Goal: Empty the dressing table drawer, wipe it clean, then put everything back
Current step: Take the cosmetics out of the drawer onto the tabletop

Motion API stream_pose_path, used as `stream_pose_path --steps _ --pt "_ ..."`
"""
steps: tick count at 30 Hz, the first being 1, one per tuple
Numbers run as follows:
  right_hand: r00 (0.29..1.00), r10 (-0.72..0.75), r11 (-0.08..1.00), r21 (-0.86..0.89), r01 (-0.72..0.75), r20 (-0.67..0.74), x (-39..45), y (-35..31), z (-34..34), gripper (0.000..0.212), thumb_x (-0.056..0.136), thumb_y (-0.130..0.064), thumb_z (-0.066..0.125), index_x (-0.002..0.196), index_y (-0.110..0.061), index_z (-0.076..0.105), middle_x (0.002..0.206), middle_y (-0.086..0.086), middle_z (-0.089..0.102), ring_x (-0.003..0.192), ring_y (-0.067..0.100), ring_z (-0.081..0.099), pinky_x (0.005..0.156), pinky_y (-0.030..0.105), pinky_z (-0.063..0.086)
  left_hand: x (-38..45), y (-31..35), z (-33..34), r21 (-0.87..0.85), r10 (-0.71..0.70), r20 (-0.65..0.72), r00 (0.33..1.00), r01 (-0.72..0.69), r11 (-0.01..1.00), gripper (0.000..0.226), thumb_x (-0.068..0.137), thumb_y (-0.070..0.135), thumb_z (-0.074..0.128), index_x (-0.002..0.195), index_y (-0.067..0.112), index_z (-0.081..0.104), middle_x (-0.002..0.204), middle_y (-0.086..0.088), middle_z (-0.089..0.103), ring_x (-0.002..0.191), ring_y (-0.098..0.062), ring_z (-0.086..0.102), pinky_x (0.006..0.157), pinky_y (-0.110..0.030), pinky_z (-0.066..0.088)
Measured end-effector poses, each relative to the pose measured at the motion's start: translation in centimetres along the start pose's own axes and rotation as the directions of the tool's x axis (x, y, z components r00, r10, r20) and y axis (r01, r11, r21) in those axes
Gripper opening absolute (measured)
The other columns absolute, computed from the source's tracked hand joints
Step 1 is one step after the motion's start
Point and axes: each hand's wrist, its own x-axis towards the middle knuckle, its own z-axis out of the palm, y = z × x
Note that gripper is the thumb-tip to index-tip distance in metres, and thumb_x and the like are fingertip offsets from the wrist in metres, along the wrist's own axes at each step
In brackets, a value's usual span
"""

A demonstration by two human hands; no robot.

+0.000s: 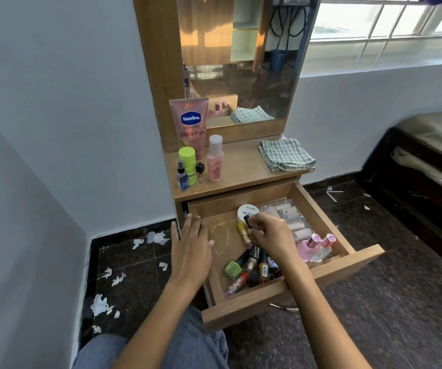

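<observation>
Denim-clad knees sit at 6 o'clock, below the open wooden drawer [321,209] of the dressing table. Left hand [191,245], fingers straight and flat, rests on the drawer's 9 o'clock wall and holds nothing. Right hand [270,235] is inside the drawer, fingertips pinching a small black-capped item [247,220]; its body cannot be identified. Loose nail polish bottles [251,267] lie just toward 6 o'clock of the right hand, long axes mostly running 12 to 6. Judgement: emptying is in progress; the right hand is nearer the remaining contents. Folded green checked cloth [286,155] waits on the tabletop at 1 o'clock.
</observation>
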Motion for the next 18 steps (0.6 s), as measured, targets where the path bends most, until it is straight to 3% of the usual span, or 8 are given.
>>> stream_pose_path --steps 3,5,8,11,18 --pt "1.000 0.005 1.000 0.026 -0.004 -0.022 0.1 0.3 0.2 0.020 0.076 -0.011 0.075 0.094 -0.018 0.071 0.092 -0.002 0.072 0.083 0.014 0.068 0.074 0.035 0.056 0.3 1.8 -0.1 0.019 0.159 -0.015 0.987 -0.159 0.987 0.047 0.091 0.043 0.054 0.133 0.020 0.051 0.149 -0.003 0.036 0.142 -0.019 0.023 0.115 -0.039 -0.006" --pt "1.000 0.013 0.999 0.047 -0.012 -0.027 0.1 0.5 0.2 0.020 0.076 -0.010 0.073 0.093 -0.019 0.072 0.090 -0.002 0.073 0.082 0.014 0.068 0.074 0.038 0.057 0.8 2.7 0.2 -0.010 0.207 0.112 0.972 -0.207 0.978 0.044 0.086 0.043 0.063 0.122 0.020 0.061 0.135 -0.001 0.051 0.132 -0.019 0.038 0.118 -0.039 0.005" --pt "1.000 0.024 0.999 0.044 -0.024 -0.017 0.1 0.4 0.1 0.021 0.076 -0.009 0.073 0.095 -0.019 0.072 0.090 -0.003 0.073 0.082 0.013 0.068 0.075 0.039 0.057 1.5 3.3 1.0 0.045 0.221 0.273 0.936 -0.242 0.969 0.029 0.084 0.036 0.068 0.105 0.016 0.068 0.105 -0.001 0.066 0.107 -0.019 0.056 0.108 -0.037 0.026" --pt "0.999 0.031 0.999 0.045 -0.030 -0.011 0.1 0.2 0.2 0.020 0.077 -0.009 0.072 0.095 -0.018 0.072 0.090 -0.003 0.073 0.082 0.012 0.068 0.075 0.038 0.058 1.9 3.6 2.0 0.086 0.216 0.312 0.925 -0.254 0.963 0.018 0.084 0.027 0.068 0.097 0.015 0.069 0.095 -0.004 0.068 0.096 -0.021 0.061 0.093 -0.032 0.032" --pt "1.000 0.031 0.999 0.028 -0.031 -0.001 0.2 0.0 0.2 0.019 0.078 -0.012 0.072 0.095 -0.020 0.071 0.089 -0.003 0.073 0.080 0.012 0.068 0.074 0.039 0.057 2.6 3.8 2.4 0.086 0.172 0.303 0.937 -0.207 0.975 0.018 0.082 0.026 0.071 0.094 0.013 0.066 0.093 -0.005 0.067 0.092 -0.021 0.060 0.088 -0.032 0.036"
